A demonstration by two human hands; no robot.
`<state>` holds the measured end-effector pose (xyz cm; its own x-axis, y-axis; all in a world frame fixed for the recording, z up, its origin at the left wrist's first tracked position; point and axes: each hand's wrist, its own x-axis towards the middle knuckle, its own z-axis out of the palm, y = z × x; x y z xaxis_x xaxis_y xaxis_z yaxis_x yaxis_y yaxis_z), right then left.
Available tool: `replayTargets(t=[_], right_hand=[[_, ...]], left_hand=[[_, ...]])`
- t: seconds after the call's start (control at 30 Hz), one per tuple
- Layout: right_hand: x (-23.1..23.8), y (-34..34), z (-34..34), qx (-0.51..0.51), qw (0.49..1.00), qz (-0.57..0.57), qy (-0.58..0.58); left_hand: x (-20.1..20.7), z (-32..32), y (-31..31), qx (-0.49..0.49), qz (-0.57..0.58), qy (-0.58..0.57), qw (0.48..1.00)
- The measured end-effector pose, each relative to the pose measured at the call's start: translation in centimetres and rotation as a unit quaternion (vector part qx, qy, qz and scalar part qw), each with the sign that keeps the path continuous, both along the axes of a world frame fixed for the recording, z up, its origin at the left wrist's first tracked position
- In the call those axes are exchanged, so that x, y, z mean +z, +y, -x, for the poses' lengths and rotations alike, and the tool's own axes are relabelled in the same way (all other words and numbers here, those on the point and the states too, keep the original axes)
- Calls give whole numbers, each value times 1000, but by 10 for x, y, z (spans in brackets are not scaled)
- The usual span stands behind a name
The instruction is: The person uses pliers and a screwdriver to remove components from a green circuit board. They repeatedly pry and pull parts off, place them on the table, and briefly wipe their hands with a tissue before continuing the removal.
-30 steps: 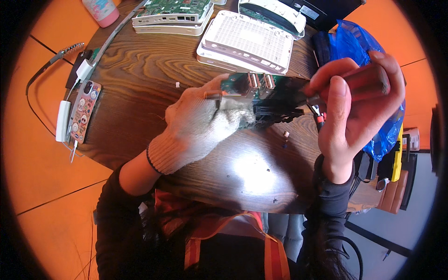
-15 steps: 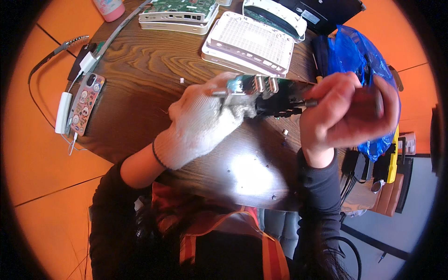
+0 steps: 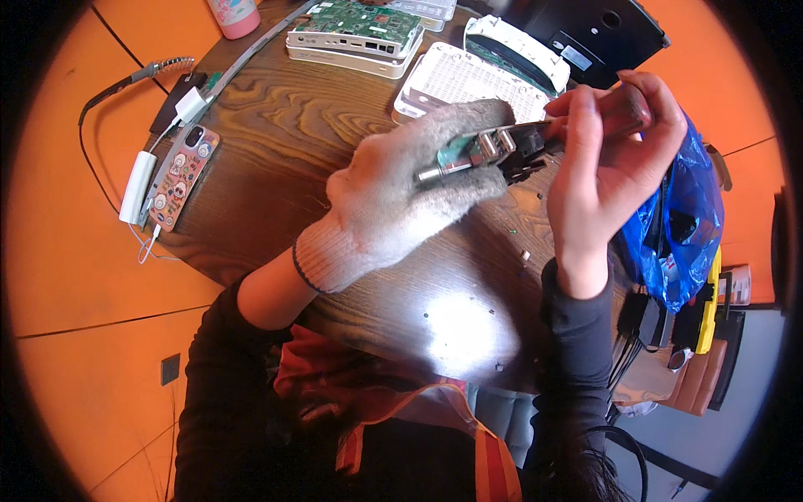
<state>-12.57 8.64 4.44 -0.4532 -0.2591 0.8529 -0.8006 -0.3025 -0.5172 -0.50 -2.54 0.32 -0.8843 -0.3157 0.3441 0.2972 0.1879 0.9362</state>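
Note:
My left hand, in a pale knit glove, grips a small circuit board held up edge-on above the table. Two metal USB sockets and a round metal connector stick out along its side. My right hand is bare and closed around the dark red handle of a screwdriver. The tool points left toward the board's dark far end; whether its tip touches is hidden. Tiny loose bits lie on the wooden table beneath.
Green circuit boards in a white casing and a perforated white housing stand at the back. A blue plastic bag fills the right side. At left are a stickered phone, a white adapter and cables. Bright light spots the table.
My right hand has risen and turned, with the screwdriver's handle now higher. My left hand's fingers show more spread along the board. The whole view has shifted slightly.

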Motion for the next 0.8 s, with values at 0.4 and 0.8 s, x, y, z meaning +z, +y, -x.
replayTargets(t=[0.4, 0.8], right_hand=[[14, -6, -30, 119, 985, 17, -123], [12, -9, -53, 37, 993, 72, -82]], left_hand=[[-16, 3, -13, 21, -48, 39, 998], [-13, -14, -6, 19, 13, 17, 1000]])
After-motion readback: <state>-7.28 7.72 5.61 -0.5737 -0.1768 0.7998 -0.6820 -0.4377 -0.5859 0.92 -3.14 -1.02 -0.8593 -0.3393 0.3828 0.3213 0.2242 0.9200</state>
